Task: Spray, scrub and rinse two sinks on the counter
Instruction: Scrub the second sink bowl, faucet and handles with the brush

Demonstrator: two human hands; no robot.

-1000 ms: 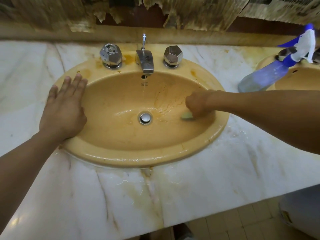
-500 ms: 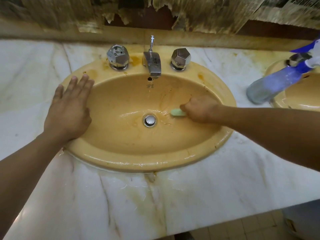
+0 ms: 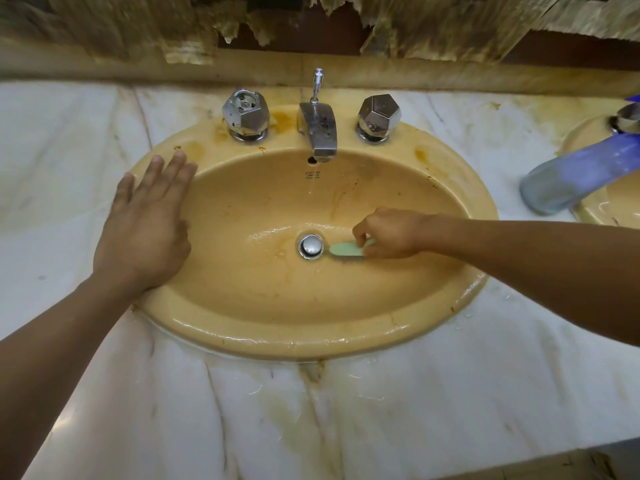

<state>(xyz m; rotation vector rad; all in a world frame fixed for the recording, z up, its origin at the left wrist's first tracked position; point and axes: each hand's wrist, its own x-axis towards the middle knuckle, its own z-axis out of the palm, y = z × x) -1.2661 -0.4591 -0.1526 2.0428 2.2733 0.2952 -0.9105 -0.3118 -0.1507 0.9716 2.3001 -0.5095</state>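
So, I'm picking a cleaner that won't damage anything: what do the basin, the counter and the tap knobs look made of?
Basin: probably glazed ceramic; glossy yellow, highlights on the rim.
Counter: polished marble or a lookalike; white with grey veins, rust-stained.
Tap knobs: chromed metal; faceted, reflective, though spotted.

A white stone counter [image 3: 104, 410] with yellow-brown stains and wet spots runs along a dirty wall [image 3: 284, 32], where a tan ledge [image 3: 104, 69] sits under torn, peeling paper [image 3: 450, 26] with dark red-brown behind it, and a bit of brown floor [image 3: 571, 467] shows at the bottom right.
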